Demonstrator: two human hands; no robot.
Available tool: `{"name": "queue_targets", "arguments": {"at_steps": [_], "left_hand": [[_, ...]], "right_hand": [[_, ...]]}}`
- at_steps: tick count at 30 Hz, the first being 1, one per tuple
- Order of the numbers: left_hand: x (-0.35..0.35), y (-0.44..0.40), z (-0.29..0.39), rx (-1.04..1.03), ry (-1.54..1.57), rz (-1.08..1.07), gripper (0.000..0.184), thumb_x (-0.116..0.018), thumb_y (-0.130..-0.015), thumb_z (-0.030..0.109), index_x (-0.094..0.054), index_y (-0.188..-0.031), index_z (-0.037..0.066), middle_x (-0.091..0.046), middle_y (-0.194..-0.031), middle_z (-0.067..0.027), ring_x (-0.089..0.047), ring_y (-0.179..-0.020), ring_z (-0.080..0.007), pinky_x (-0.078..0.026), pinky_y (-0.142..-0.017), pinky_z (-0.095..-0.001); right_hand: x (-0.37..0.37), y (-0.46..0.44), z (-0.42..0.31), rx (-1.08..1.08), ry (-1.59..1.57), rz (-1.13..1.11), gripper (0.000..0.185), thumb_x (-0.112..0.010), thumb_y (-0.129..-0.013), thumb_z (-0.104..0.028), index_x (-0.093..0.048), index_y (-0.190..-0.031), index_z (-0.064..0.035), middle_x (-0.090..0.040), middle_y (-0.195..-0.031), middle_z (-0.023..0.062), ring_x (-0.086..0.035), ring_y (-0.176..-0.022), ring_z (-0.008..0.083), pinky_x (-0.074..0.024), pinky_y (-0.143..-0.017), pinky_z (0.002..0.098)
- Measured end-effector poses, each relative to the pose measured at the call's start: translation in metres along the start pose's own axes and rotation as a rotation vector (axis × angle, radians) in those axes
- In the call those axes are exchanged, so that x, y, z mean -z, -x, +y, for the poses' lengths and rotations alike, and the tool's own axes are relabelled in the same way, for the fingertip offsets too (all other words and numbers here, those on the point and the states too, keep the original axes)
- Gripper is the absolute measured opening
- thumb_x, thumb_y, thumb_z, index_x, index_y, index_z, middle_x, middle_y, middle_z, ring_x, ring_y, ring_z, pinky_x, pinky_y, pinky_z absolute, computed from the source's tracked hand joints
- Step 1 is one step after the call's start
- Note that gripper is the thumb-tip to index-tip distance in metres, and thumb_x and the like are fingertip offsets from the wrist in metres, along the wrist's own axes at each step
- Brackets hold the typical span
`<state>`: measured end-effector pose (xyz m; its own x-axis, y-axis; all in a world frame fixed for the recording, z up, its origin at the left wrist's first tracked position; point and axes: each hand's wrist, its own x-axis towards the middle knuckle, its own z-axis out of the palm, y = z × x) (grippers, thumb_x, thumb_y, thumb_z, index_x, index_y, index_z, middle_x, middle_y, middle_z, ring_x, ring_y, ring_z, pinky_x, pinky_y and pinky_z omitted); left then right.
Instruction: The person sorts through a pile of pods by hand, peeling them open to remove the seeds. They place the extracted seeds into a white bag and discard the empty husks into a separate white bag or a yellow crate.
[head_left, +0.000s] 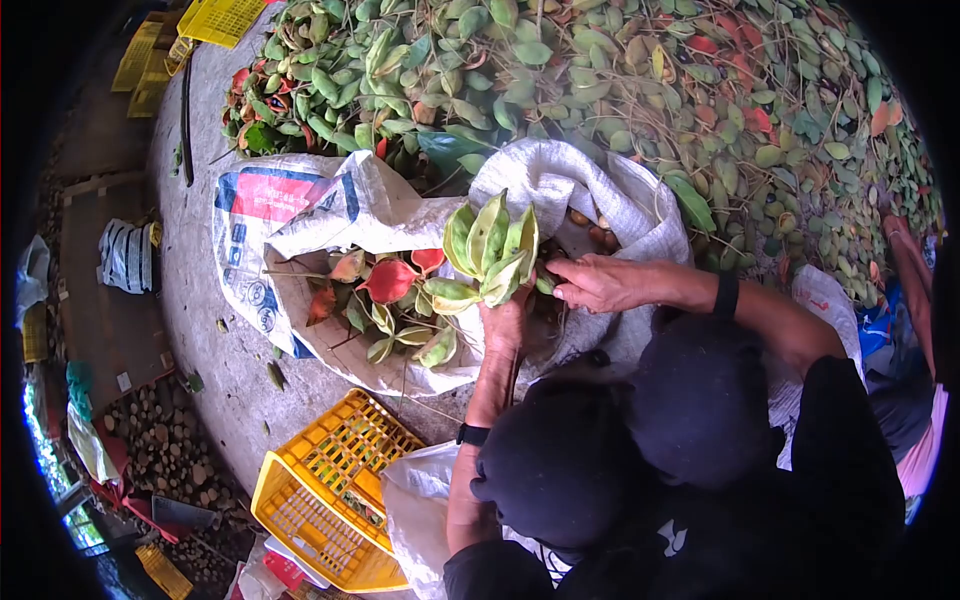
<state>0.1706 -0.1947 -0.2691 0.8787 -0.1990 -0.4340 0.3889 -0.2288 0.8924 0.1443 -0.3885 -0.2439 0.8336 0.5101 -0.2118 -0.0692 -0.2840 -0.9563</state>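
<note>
My left hand (505, 318) grips a cluster of split green seed pods (490, 245) from below, its fingers largely hidden by the pods. Just to the right, my right hand (598, 283) has its fingers closed in a pinch against the cluster's side; what is between the fingertips is hidden. Under both hands lies an open white woven sack (345, 215) with printed red and blue panels. In its left part are opened red pods (388, 282) and green ones. Brown seeds (597, 236) show inside the white sack folds (640, 195) behind my right hand.
A large heap of green pods and stems (600, 90) covers the ground beyond the sack. A yellow plastic crate (330, 500) stands near my left forearm. More yellow crates (222, 20) are at the upper left. Another person's arm (908, 265) shows at the right edge.
</note>
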Motion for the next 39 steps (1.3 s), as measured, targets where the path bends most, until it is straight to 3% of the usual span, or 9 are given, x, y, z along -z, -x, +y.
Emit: {"name": "queue_targets", "arguments": {"at_steps": [7, 9, 11, 13, 22, 28, 29, 33, 39], "left_hand": [[0.006, 0.006, 0.013, 0.082, 0.157, 0.014, 0.030, -0.063, -0.083, 0.017, -0.060, -0.107, -0.001, -0.063, -0.097, -0.0075, -0.057, -0.086, -0.0161, -0.045, -0.077, -0.0280], [0.043, -0.007, -0.039, -0.184, -0.571, -0.020, 0.026, -0.057, -0.084, 0.013, -0.059, -0.105, -0.003, -0.064, -0.097, -0.0096, -0.058, -0.085, -0.0187, -0.046, -0.078, -0.0299], [0.037, 0.007, 0.006, -0.248, -0.443, 0.125, 0.026, -0.055, -0.086, 0.014, -0.059, -0.104, -0.003, -0.064, -0.095, -0.0110, -0.059, -0.086, -0.0201, -0.046, -0.078, -0.0311], [0.042, 0.030, 0.058, -0.357, -0.202, 0.402, 0.025, -0.051, -0.089, 0.017, -0.057, -0.103, -0.003, -0.063, -0.092, -0.0137, -0.061, -0.088, -0.0228, -0.048, -0.079, -0.0335], [0.085, 0.082, 0.094, -0.141, 0.135, 0.191, 0.035, -0.052, -0.093, 0.030, -0.060, -0.085, -0.003, -0.062, -0.066, -0.0085, -0.056, -0.052, -0.0127, -0.045, -0.054, -0.0269], [0.064, 0.094, 0.067, -0.564, -0.156, 0.149, 0.032, -0.051, -0.094, 0.026, -0.060, -0.087, -0.005, -0.061, -0.065, -0.0089, -0.054, -0.053, -0.0125, -0.043, -0.050, -0.0278], [0.065, 0.097, 0.066, -0.578, -0.166, 0.119, 0.032, -0.051, -0.094, 0.026, -0.060, -0.087, -0.005, -0.061, -0.065, -0.0089, -0.054, -0.053, -0.0125, -0.043, -0.050, -0.0278], [0.098, 0.127, 0.065, -0.317, -0.325, 0.027, 0.030, -0.053, -0.092, 0.024, -0.061, -0.094, -0.004, -0.063, -0.081, -0.0113, -0.058, -0.069, -0.0156, -0.046, -0.061, -0.0302], [0.123, 0.138, 0.093, -0.237, -0.347, 0.138, 0.028, -0.060, -0.089, 0.024, -0.060, -0.078, -0.001, -0.054, -0.057, -0.0035, -0.050, -0.051, -0.0122, -0.042, -0.050, -0.0298]], "right_hand": [[-0.009, -0.015, 0.002, -0.020, 0.157, 0.334, 0.044, -0.048, -0.092, -0.042, -0.049, -0.098, 0.0017, -0.055, -0.059, 0.0150, -0.054, -0.053, 0.0294, -0.0456, -0.053, 0.0382], [0.003, -0.011, 0.006, -0.343, -0.391, 0.135, 0.046, -0.045, -0.092, -0.046, -0.051, -0.089, -0.0009, -0.047, -0.050, 0.0049, -0.047, -0.042, 0.0193, -0.0401, -0.044, 0.0328], [0.020, 0.002, 0.001, -0.413, -1.320, -0.101, 0.047, -0.042, -0.091, -0.050, -0.051, -0.080, -0.0053, -0.036, -0.045, -0.0043, -0.036, -0.035, 0.0090, -0.0315, -0.037, 0.0248], [0.028, 0.030, -0.003, -0.577, -1.188, 0.157, 0.048, -0.040, -0.090, -0.051, -0.050, -0.076, -0.0070, -0.027, -0.042, -0.0063, -0.027, -0.032, 0.0062, -0.0237, -0.033, 0.0216], [0.099, 0.069, -0.123, 0.000, -0.375, 0.783, 0.040, -0.046, -0.094, -0.039, -0.054, -0.108, -0.0024, -0.047, -0.065, -0.0048, -0.036, -0.045, 0.0013, -0.0254, -0.038, 0.0156], [-0.020, 0.000, -0.329, 0.611, 0.219, -0.249, 0.063, -0.067, -0.083, -0.024, -0.038, -0.131, 0.0057, -0.061, -0.098, 0.0170, -0.057, -0.068, 0.0152, -0.0514, -0.065, 0.0267], [-0.072, -0.057, -0.281, 1.314, 0.216, -0.051, 0.070, -0.070, -0.079, -0.028, -0.039, -0.128, 0.0113, -0.060, -0.101, 0.0265, -0.061, -0.066, 0.0184, -0.0526, -0.064, 0.0279], [-0.047, -0.013, -0.338, 0.677, 0.520, -0.369, 0.061, -0.065, -0.083, -0.026, -0.042, -0.126, 0.0103, -0.064, -0.091, 0.0266, -0.067, -0.077, 0.0215, -0.0541, -0.067, 0.0278], [0.077, 0.051, -0.183, 0.050, 0.038, 0.214, 0.032, -0.054, -0.092, -0.014, -0.055, -0.120, -0.0010, -0.064, -0.083, 0.0074, -0.063, -0.072, 0.0120, -0.0524, -0.063, 0.0250]]}}
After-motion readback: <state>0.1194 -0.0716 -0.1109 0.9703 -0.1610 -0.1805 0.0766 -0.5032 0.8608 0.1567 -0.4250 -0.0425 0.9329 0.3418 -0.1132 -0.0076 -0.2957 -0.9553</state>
